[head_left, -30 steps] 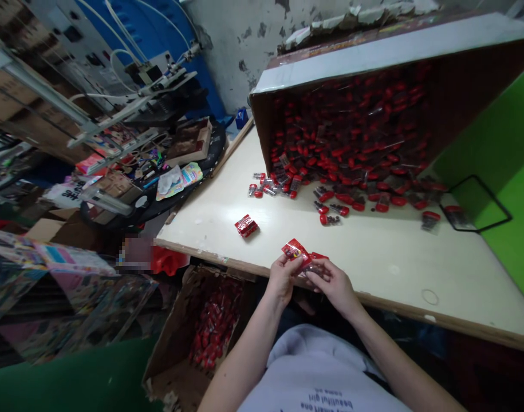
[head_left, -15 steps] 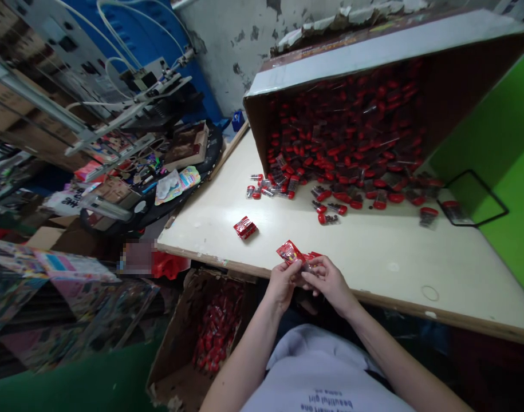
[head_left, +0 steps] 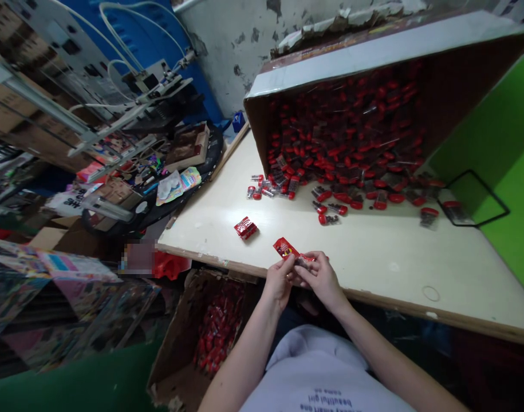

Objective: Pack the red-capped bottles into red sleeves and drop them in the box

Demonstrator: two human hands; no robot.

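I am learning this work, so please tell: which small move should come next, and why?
Perhaps the right hand should ease what it pinches, partly hidden, toward the red packet: the left hand grips that packet, whose printed end sticks out clear of both hands.

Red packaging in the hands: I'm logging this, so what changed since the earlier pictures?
The left hand and right hand shifted slightly left with the red packaging they hold, the right one moving more. Neither visibly let go. The small red pile and the large box stayed put.
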